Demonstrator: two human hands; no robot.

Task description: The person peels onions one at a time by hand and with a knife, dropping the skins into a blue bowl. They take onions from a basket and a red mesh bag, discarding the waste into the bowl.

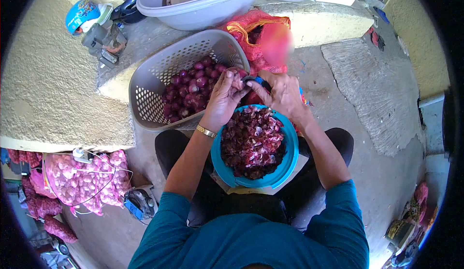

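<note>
My left hand (pixel 222 97) is closed, its fingers pinching a red onion (pixel 236 71) that they partly cover. Close beside it, my right hand (pixel 286 95) grips a small dark tool with a blue part (pixel 261 81); its working end is too small to make out. Both hands meet above the far rim of a turquoise basin (pixel 216 159), which is heaped with dry onion skins (pixel 253 138) between my knees. Just beyond my left hand, a grey perforated basket (pixel 145 102) holds many red onions (pixel 193 86).
A red mesh sack (pixel 249 20) stands behind the basket. On the ledge are a large grey tub (pixel 203 13), a blue bowl (pixel 79 15) and a clear container (pixel 104 42). Pink net bags of bulbs (pixel 82 179) lie at left. A flattened sack (pixel 372 85) covers floor at right.
</note>
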